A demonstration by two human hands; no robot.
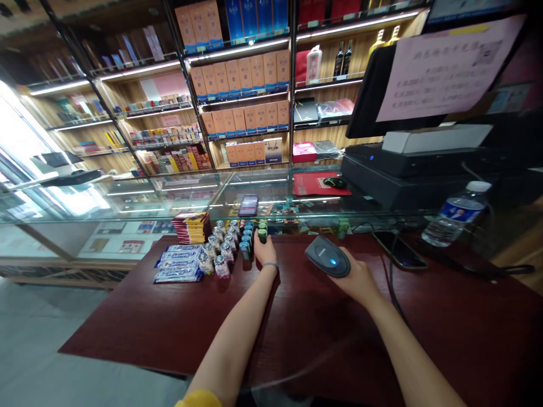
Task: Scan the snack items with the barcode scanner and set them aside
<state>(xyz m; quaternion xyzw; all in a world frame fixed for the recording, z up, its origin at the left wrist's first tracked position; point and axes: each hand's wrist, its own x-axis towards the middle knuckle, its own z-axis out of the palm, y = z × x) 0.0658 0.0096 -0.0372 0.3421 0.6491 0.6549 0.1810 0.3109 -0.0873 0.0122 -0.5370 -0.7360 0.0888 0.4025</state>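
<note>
My left hand (266,253) is closed around a small green tube-shaped container (262,234) at the end of a row on the dark red table. Just left of it stand several blue containers (245,249) in a row, then several clear jars with silvery lids (222,265). In my right hand (358,277) is a dark grey barcode scanner (324,257) with a lit blue light, held above the table and pointing toward the left. Its handle is mostly hidden by my fingers.
Blue-white packets (178,271) and a stack of red-yellow packets (190,228) lie on the left of the table (169,328). A phone (399,250), a cable and a water bottle (456,217) are at right. Behind runs a glass counter (169,198) with a mouse (335,182) and a monitor.
</note>
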